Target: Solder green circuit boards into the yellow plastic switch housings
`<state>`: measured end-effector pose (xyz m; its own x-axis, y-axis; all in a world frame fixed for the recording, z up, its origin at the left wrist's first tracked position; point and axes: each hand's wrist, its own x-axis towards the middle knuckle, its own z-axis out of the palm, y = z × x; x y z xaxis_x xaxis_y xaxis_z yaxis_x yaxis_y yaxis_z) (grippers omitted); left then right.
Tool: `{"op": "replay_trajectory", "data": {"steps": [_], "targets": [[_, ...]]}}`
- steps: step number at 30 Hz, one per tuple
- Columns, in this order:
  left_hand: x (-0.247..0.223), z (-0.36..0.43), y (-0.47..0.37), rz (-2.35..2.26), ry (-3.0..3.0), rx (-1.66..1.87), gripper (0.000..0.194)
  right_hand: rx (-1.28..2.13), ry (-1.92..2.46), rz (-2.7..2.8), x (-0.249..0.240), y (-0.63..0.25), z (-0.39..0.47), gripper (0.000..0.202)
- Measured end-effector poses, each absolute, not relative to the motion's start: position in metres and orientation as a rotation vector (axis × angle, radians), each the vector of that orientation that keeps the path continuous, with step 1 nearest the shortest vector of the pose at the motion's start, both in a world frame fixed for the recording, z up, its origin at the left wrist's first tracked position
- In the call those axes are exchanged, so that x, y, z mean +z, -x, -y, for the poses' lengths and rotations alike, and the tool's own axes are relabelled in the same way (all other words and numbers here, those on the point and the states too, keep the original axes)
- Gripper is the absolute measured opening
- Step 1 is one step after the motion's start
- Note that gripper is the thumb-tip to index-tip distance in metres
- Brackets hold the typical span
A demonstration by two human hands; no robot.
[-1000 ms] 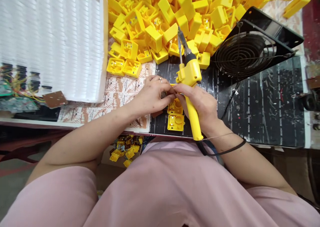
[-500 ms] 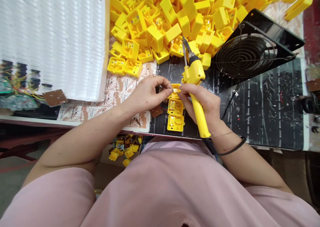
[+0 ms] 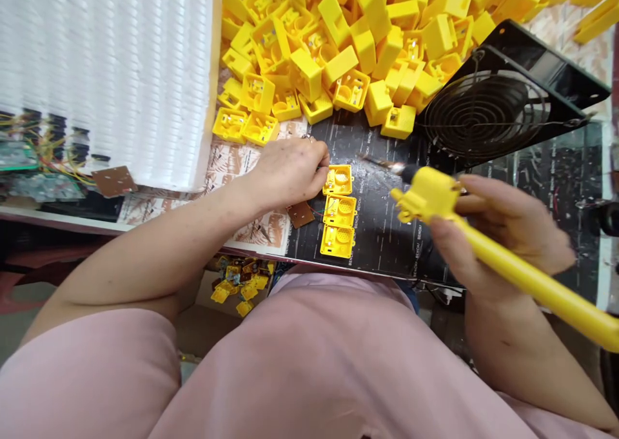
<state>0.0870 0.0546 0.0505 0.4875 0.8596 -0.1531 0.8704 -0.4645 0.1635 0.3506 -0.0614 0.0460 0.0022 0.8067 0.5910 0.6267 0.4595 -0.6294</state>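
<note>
The soldering iron [image 3: 435, 194] shows a blurred tip, the left hand [image 3: 293, 168] hides what, if anything, its fingers pinch, and picture edges crop the white tray [image 3: 111, 58].

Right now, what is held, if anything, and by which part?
The right hand holds the yellow soldering tool where body meets handle; whether the left hand holds anything cannot be told.

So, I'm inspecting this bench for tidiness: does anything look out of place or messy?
The black mat looks messy, flecked and streaked pale. The fan sits askew, not square with the mat's edge.
</note>
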Motion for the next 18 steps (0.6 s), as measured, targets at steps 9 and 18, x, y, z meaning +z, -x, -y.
{"op": "replay_trajectory", "data": {"steps": [9, 18], "targets": [[0.062, -0.057, -0.096, -1.517, -2.469, -0.234, 0.022, 0.133, 0.994, 1.987, 0.034, -0.337, 0.045, 0.026], [0.055, -0.058, -0.089, -1.467, -2.549, -0.131, 0.024, 0.115, 0.933, 2.133, 0.048, -0.338, 0.041, 0.019]]}}
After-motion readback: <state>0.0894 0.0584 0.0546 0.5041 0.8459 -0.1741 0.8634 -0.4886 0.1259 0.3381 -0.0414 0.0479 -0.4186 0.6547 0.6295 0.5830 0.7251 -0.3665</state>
